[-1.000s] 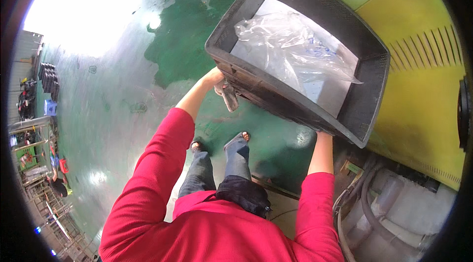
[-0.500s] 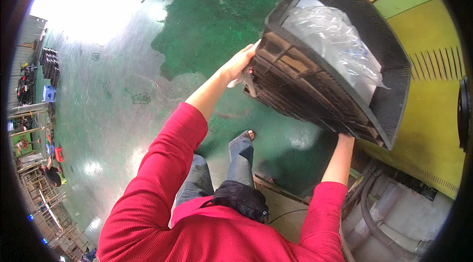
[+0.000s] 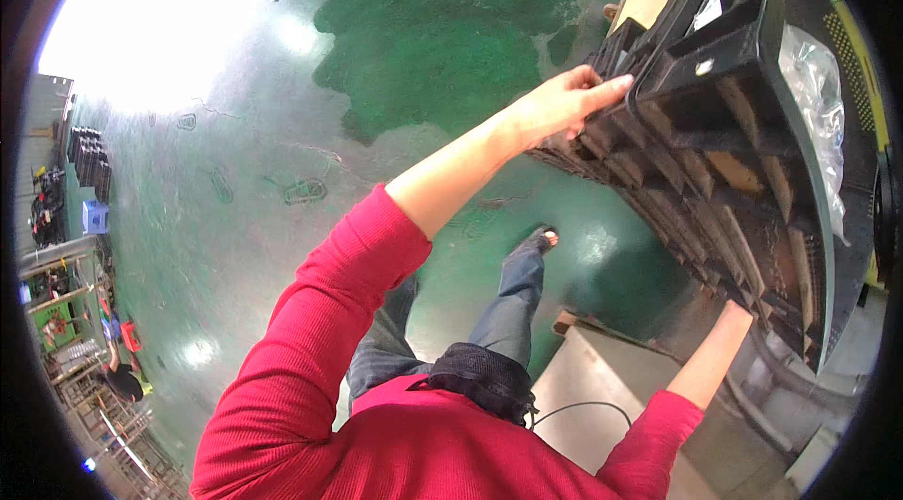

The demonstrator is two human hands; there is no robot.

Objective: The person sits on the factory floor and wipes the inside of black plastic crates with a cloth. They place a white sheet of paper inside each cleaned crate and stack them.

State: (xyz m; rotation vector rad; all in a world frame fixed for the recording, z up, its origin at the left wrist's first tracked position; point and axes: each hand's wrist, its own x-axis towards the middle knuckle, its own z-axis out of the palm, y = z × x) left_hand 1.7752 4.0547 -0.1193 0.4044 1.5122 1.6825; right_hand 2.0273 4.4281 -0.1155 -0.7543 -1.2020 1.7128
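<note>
A large black plastic crate (image 3: 743, 142) is held tilted at the upper right, its ribbed outer side turned toward me. Clear plastic wrapping (image 3: 816, 105) shows inside, past the rim. My left hand (image 3: 585, 105) grips the crate's left edge, thumb on top and fingers curled beneath. Low at the crate's near corner is my right hand (image 3: 737, 314); only its wrist end shows, the fingers being hidden behind the crate. Both arms are stretched out to the right.
Green floor (image 3: 451, 39) with a dark wet patch spreads ahead. Yellow-green machine panelling (image 3: 861, 30) is partly hidden behind the crate. A pale box-like surface (image 3: 602, 378) stands by my legs, with a thin cable (image 3: 588, 404). Racks and a person (image 3: 122, 380) are far left.
The crate has swung to the right and turned, so more of its ribbed side faces me and less of its inside shows. Both hands moved right with it.
</note>
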